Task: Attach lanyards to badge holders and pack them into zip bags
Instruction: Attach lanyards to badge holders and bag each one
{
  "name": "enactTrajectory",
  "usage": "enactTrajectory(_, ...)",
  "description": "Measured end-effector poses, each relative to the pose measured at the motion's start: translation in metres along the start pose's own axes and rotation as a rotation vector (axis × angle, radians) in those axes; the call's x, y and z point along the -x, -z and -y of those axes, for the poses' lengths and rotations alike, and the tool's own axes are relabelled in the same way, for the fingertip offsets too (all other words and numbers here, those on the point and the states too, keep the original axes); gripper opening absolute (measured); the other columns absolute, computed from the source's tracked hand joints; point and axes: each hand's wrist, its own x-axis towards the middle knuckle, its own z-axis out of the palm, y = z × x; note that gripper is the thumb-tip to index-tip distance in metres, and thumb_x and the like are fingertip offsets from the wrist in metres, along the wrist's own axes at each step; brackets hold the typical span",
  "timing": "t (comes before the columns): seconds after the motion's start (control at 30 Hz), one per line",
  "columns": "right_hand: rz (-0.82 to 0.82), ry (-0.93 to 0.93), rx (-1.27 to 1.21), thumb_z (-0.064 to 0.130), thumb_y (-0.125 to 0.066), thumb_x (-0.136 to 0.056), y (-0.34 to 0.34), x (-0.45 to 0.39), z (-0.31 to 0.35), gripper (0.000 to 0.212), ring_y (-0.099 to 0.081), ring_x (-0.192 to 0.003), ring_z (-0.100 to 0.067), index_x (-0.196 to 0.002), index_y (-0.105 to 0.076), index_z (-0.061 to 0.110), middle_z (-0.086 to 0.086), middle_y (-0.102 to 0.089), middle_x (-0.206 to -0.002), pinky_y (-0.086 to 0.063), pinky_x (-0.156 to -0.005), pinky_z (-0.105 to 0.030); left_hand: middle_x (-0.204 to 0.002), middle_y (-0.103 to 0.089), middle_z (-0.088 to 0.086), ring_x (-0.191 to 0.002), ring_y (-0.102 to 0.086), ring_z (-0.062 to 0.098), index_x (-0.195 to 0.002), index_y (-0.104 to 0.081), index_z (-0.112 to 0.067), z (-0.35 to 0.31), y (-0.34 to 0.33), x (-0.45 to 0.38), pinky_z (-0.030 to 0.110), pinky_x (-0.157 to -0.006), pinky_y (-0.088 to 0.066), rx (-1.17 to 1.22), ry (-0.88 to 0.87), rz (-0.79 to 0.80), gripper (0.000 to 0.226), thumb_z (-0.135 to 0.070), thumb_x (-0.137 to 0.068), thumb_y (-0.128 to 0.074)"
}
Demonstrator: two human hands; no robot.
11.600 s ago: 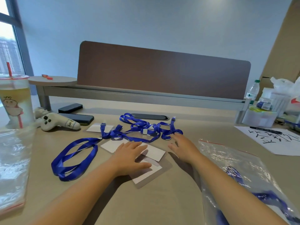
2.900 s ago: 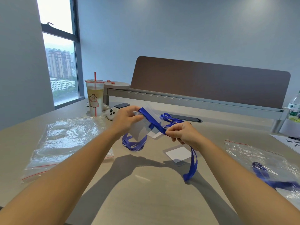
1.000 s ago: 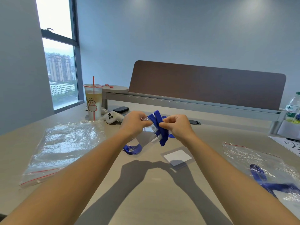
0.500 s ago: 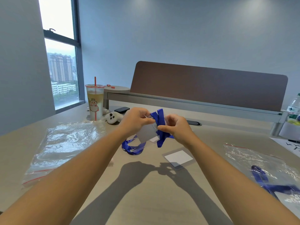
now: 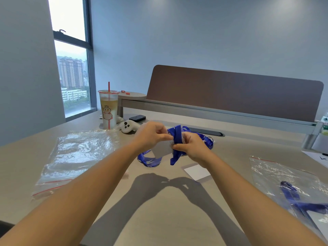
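Now badge holder (image 5: 162,148) pinched by left hand (image 5: 152,134) above desk (image 5: 159,210); blue lanyard (image 5: 176,139) gripped by right hand (image 5: 192,145) fingers.

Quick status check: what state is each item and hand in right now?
Left hand: pinching held holder.
Right hand: pinching lanyard.
Held holder: lifted off desk.
Lanyard: bunched, ends dangling.
Spare holder: flat on desk.
Left bag: flat.
Right bag: holds a blue lanyard.
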Motion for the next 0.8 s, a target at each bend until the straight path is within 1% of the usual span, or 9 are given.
enactTrajectory(0.07,-0.036,0.006,-0.026,0.000,-0.054,-0.086,-0.005,0.001,-0.005,0.023,-0.053,-0.085,-0.019,-0.077,-0.049,0.021,0.002,-0.054,-0.077,-0.047,-0.069,-0.024,-0.091,-0.061,0.008,-0.091,-0.056,0.024,-0.095,-0.062,-0.002,0.007,0.005,0.006,0.033,-0.077,-0.047,0.033,0.016,0.049,0.025,-0.023,-0.082,-0.064)
enactTrajectory(0.13,-0.070,0.007,-0.065,0.000,-0.054,-0.086,-0.009,0.003,-0.007,0.016,-0.053,-0.088,-0.019,-0.083,-0.053,0.015,0.000,-0.056,-0.083,-0.048,-0.080,-0.032,-0.107,-0.063,0.012,-0.102,-0.057,0.024,-0.106,-0.059,-0.001,0.018,0.013,0.015,0.027,-0.080,-0.043,0.025,0.062,0.061,0.030,-0.019,-0.082,-0.063)
enactTrajectory(0.17,-0.083,0.009,-0.074,0.000,-0.053,-0.087,-0.011,0.005,-0.007,0.013,-0.053,-0.089,-0.017,-0.091,-0.054,0.012,-0.001,-0.057,-0.088,-0.046,-0.082,-0.031,-0.116,-0.062,0.012,-0.107,-0.056,0.024,-0.111,-0.058,-0.002,0.026,0.018,0.021,0.026,-0.083,-0.042,0.004,0.088,0.051,0.033,-0.019,-0.083,-0.062)
enactTrajectory(0.27,-0.115,0.025,-0.090,0.000,-0.051,-0.087,-0.022,0.005,-0.005,0.025,-0.052,-0.092,-0.015,-0.112,-0.054,0.006,-0.001,-0.056,-0.097,-0.041,-0.082,-0.027,-0.128,-0.056,0.010,-0.117,-0.051,0.023,-0.119,-0.055,-0.008,0.053,0.035,0.043,0.030,-0.093,-0.041,-0.091,0.174,-0.017,0.040,-0.023,-0.082,-0.063)
enactTrajectory(0.4,-0.128,0.055,-0.139,0.001,-0.050,-0.088,-0.047,0.001,0.003,0.026,-0.052,-0.094,-0.015,-0.114,-0.053,0.004,-0.002,-0.056,-0.099,-0.045,-0.070,-0.020,-0.137,-0.049,0.004,-0.127,-0.044,0.022,-0.123,-0.052,-0.015,0.096,0.060,0.076,0.033,-0.104,-0.034,-0.223,0.294,-0.066,0.043,-0.029,-0.084,-0.061)
enactTrajectory(0.47,-0.123,0.064,-0.169,0.000,-0.050,-0.088,-0.062,-0.002,0.008,0.026,-0.053,-0.093,-0.015,-0.114,-0.053,0.002,-0.002,-0.056,-0.098,-0.046,-0.069,-0.021,-0.139,-0.048,0.003,-0.128,-0.042,0.022,-0.124,-0.051,-0.015,0.114,0.072,0.091,0.034,-0.106,-0.033,-0.287,0.337,-0.065,0.044,-0.032,-0.084,-0.060)
enactTrajectory(0.53,-0.098,0.064,-0.203,-0.001,-0.050,-0.088,-0.076,-0.004,0.011,0.026,-0.055,-0.090,-0.015,-0.113,-0.052,0.003,-0.003,-0.056,-0.098,-0.045,-0.079,-0.024,-0.140,-0.046,0.003,-0.129,-0.042,0.022,-0.126,-0.050,-0.016,0.127,0.082,0.104,0.034,-0.107,-0.033,-0.352,0.372,-0.047,0.046,-0.034,-0.085,-0.059)
enactTrajectory(0.6,-0.070,0.070,-0.205,-0.001,-0.050,-0.088,-0.089,-0.006,0.012,0.024,-0.054,-0.089,-0.015,-0.111,-0.053,0.005,-0.004,-0.057,-0.098,-0.043,-0.082,-0.028,-0.142,-0.044,0.002,-0.130,-0.041,0.021,-0.127,-0.050,-0.017,0.136,0.088,0.113,0.035,-0.107,-0.032,-0.385,0.410,-0.016,0.046,-0.036,-0.085,-0.058)
enactTrajectory(0.8,-0.048,0.065,-0.197,0.000,-0.052,-0.087,-0.115,-0.016,0.013,0.028,-0.053,-0.098,-0.018,-0.114,-0.054,0.008,-0.002,-0.058,-0.101,-0.042,-0.087,-0.030,-0.130,-0.055,0.003,-0.119,-0.051,0.019,-0.119,-0.057,-0.015,0.149,0.101,0.130,0.027,-0.101,-0.037,-0.313,0.463,0.111,0.043,-0.029,-0.080,-0.067)
